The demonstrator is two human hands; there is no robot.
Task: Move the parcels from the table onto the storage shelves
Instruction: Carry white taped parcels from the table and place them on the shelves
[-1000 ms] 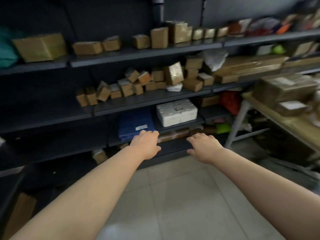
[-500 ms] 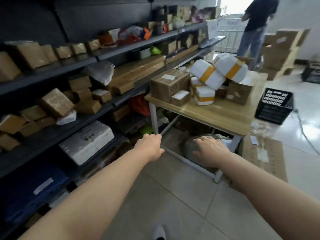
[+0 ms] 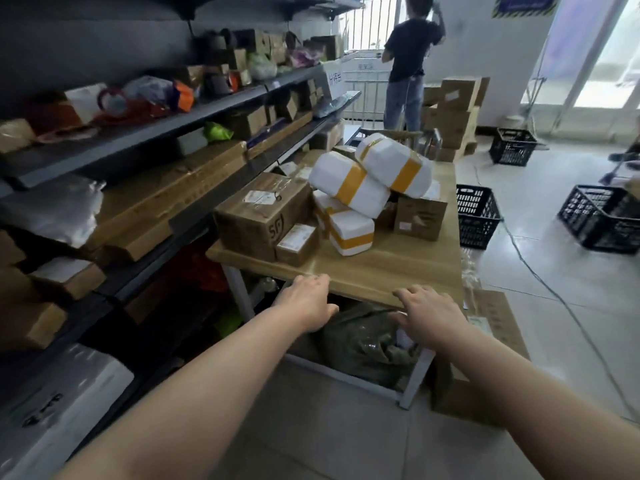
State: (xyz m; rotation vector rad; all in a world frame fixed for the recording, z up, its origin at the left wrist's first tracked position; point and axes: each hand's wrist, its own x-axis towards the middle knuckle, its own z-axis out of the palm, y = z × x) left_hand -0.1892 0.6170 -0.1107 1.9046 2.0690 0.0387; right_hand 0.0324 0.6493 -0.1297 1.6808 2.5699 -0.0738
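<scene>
Fingers (image 3: 313, 282) of our left hand (image 3: 306, 303) and right hand (image 3: 429, 317) loosely extended, empty, by the surface's (image 3: 381, 275) near edge. Parcels sit straight ahead; small brown box (image 3: 298, 242) nearest the left hand, taped white parcel (image 3: 351, 233) just beside it, toward the right hand.

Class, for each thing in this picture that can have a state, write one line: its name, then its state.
left hand: open, empty, at the table edge.
right hand: open, empty.
large brown box: closed, flat on table.
small brown box: closed, beside large box.
top foam box: taped shut, tilted.
lower foam box: taped shut, on table.
</scene>
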